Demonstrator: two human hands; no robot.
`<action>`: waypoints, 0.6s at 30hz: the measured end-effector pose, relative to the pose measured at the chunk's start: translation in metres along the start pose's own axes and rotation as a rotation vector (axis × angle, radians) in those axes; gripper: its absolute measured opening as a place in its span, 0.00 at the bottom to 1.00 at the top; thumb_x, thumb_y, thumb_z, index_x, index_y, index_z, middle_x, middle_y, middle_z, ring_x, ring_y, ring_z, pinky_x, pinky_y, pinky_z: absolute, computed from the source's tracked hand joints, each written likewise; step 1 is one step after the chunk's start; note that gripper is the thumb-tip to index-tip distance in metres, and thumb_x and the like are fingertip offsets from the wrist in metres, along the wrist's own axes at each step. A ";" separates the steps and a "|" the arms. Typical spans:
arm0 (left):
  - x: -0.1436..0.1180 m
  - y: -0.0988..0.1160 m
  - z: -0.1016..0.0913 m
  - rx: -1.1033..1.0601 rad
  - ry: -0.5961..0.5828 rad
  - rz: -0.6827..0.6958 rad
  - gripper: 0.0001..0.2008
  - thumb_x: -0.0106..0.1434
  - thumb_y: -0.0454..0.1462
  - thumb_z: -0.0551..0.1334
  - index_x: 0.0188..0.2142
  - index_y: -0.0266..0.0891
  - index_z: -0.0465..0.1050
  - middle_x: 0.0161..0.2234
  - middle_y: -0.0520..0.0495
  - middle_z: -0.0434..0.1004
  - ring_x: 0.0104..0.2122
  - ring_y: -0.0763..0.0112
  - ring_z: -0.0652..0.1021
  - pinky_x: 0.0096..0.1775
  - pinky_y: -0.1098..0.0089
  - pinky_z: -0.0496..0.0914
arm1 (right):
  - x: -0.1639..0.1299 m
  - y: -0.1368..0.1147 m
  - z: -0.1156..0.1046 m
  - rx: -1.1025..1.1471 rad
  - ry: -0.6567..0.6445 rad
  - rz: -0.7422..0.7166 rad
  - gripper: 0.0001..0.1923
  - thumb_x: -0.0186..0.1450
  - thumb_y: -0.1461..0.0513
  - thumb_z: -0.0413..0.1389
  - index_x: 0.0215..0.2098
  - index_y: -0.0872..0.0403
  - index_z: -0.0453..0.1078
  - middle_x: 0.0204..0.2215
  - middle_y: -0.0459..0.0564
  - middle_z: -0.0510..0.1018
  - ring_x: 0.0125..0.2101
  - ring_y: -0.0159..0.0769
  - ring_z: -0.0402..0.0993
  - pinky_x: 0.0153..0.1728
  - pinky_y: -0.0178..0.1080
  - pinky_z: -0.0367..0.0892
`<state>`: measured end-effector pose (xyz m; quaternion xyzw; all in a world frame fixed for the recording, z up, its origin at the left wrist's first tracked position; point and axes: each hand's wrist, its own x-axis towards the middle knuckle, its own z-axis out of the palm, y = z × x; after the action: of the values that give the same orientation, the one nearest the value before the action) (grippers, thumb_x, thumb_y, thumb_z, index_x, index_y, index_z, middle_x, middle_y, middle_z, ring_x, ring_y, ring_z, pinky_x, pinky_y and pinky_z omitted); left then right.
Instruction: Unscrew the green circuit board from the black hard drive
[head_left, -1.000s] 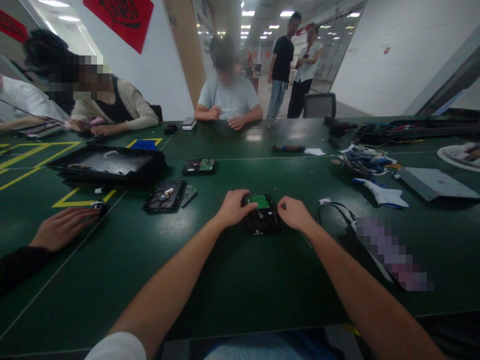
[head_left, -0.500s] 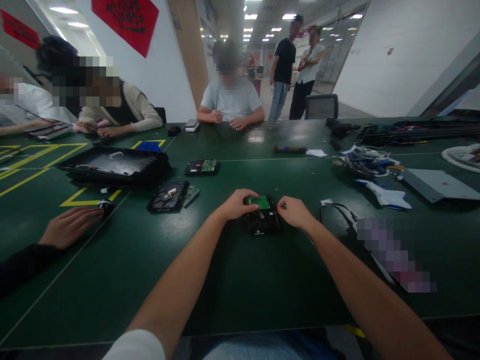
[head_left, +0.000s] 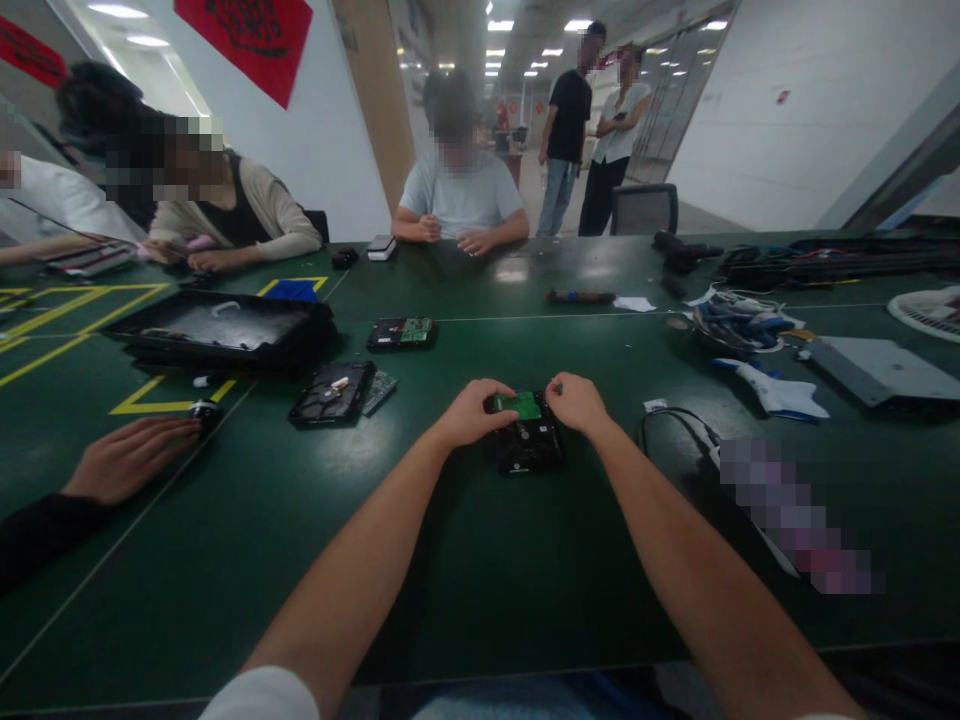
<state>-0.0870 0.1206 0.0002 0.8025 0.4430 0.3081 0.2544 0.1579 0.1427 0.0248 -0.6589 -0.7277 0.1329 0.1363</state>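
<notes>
The boxy black hard drive (head_left: 527,443), green board up, sits gripped by left hand (head_left: 471,413) and right hand (head_left: 575,402).

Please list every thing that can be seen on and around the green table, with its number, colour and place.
Black hard drive with green circuit board: one, table centre, between both hands.
Opened black hard drive: one, left of centre.
Second black drive with green board: one, farther back.
Black flat tray: one, left.
White and blue cable heap: one, right.
Grey metal plate: one, far right.
Green table: one.
Co-worker's hand: one, left edge.
Left hand: on the drive's left edge.
Right hand: at the drive's right far corner.
</notes>
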 end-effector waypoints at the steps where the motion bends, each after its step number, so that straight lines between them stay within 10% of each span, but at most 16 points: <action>1: 0.000 0.000 0.000 -0.004 -0.006 -0.001 0.21 0.61 0.45 0.71 0.53 0.47 0.78 0.53 0.46 0.79 0.54 0.57 0.75 0.58 0.53 0.69 | -0.001 0.001 0.001 0.005 0.010 -0.004 0.09 0.69 0.61 0.54 0.41 0.53 0.77 0.42 0.54 0.84 0.42 0.42 0.79 0.42 0.38 0.67; 18: 0.004 0.006 -0.002 -0.067 -0.019 0.021 0.17 0.61 0.43 0.71 0.50 0.46 0.80 0.51 0.46 0.81 0.51 0.58 0.79 0.56 0.54 0.71 | -0.015 0.009 0.005 0.145 0.116 -0.131 0.08 0.72 0.60 0.53 0.43 0.53 0.74 0.45 0.52 0.79 0.47 0.39 0.74 0.51 0.39 0.64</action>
<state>-0.0839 0.1219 0.0068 0.8011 0.4214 0.3177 0.2823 0.1660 0.1289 0.0165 -0.6050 -0.7486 0.1378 0.2337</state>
